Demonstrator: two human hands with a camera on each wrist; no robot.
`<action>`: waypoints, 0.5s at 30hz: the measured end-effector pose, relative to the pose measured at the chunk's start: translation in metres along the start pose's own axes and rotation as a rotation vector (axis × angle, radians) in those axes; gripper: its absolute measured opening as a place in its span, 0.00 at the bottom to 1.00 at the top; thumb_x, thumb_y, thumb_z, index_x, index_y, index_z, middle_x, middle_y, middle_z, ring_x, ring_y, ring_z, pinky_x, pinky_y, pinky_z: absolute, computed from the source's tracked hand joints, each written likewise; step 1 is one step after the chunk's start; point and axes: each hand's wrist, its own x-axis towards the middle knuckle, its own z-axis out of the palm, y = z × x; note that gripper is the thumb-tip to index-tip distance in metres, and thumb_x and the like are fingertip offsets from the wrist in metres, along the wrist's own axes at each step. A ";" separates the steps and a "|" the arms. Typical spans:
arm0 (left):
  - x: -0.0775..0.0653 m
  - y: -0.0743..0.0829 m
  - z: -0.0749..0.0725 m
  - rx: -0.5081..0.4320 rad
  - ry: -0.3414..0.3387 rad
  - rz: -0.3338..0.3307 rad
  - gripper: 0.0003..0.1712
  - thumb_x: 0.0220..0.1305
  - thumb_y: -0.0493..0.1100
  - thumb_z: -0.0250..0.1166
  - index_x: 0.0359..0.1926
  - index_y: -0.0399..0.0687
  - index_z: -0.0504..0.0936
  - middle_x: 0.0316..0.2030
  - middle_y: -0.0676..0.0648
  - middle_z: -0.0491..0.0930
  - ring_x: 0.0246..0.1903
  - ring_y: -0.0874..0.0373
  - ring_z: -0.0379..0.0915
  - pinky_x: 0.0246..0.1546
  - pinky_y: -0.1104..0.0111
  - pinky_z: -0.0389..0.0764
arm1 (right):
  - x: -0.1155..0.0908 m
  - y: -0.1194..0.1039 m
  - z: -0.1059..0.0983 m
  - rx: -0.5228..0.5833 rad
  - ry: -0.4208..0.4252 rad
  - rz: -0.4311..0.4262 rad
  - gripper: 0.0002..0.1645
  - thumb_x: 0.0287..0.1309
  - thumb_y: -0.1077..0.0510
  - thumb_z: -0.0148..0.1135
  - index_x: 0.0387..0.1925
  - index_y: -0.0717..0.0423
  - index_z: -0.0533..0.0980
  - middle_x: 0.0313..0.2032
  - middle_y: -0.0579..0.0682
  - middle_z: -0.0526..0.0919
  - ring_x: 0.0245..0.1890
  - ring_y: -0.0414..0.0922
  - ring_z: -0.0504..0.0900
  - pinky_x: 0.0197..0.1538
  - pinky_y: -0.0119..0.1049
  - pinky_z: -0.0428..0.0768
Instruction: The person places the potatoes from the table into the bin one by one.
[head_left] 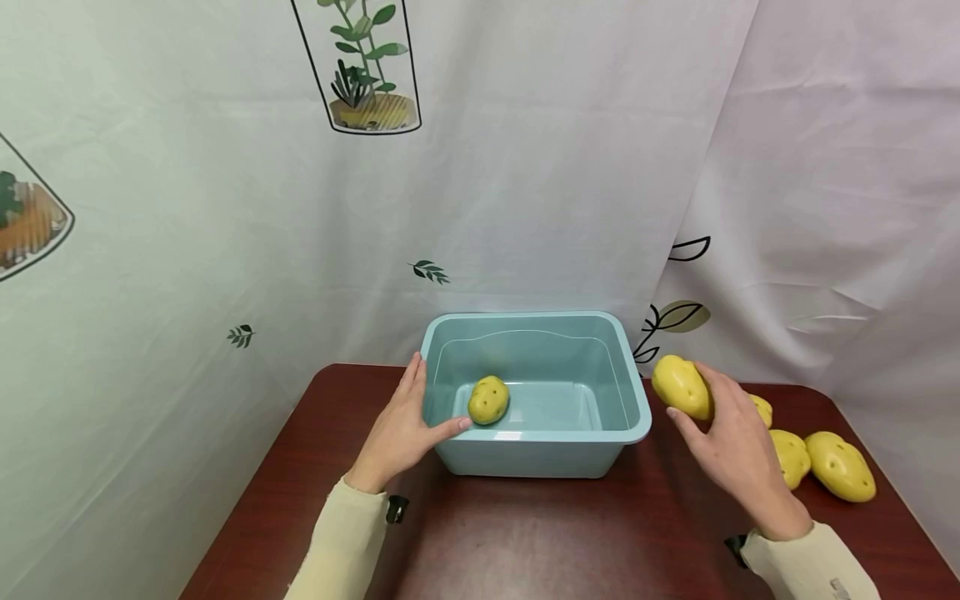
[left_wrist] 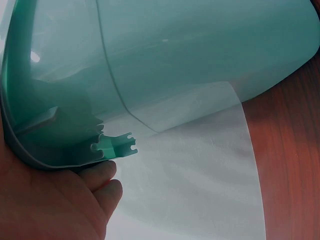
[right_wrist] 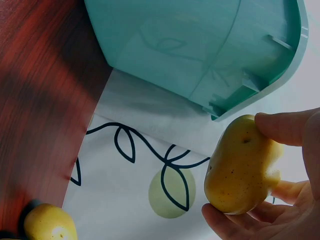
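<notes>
A light blue plastic tub (head_left: pixel 525 457) stands on the table with one yellow potato (head_left: pixel 489 400) in its left part. My left hand (head_left: pixel 401 429) rests at the tub's near left corner: the thumb lies along the front rim and the straight fingers lie along the left side. In the left wrist view, the fingertips (left_wrist: pixel 100 175) show just below the rim. To the right of the tub, my right hand (head_left: pixel 731 442) holds another yellow potato (right_wrist: pixel 242 167) between thumb and fingers, raised beside the tub's right wall.
On the table's right side lie several more potatoes (head_left: pixel 840 467), partly behind my right hand in the head view. The dark red wooden table (head_left: pixel 525 533) reaches back to a white cloth (head_left: pixel 540 183) with plant prints, hanging close behind the tub.
</notes>
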 end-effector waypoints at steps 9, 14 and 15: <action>0.001 0.000 0.000 0.002 0.001 0.004 0.73 0.52 0.80 0.63 0.80 0.41 0.40 0.80 0.50 0.34 0.77 0.48 0.41 0.69 0.46 0.60 | 0.001 -0.007 -0.001 0.014 0.016 -0.011 0.44 0.55 0.60 0.74 0.70 0.65 0.65 0.61 0.70 0.71 0.59 0.68 0.69 0.57 0.66 0.66; 0.001 0.000 0.001 0.003 -0.002 0.002 0.73 0.51 0.80 0.63 0.80 0.41 0.40 0.80 0.50 0.33 0.77 0.48 0.41 0.69 0.46 0.60 | 0.002 -0.010 0.000 0.023 0.019 -0.014 0.44 0.55 0.60 0.74 0.70 0.64 0.65 0.61 0.69 0.71 0.60 0.68 0.69 0.58 0.66 0.66; 0.001 0.000 0.001 0.003 -0.001 0.001 0.73 0.51 0.81 0.63 0.80 0.41 0.40 0.80 0.51 0.33 0.77 0.48 0.42 0.69 0.46 0.60 | 0.002 -0.011 0.000 0.023 0.018 -0.013 0.44 0.55 0.60 0.74 0.71 0.64 0.65 0.62 0.69 0.71 0.60 0.68 0.69 0.58 0.66 0.66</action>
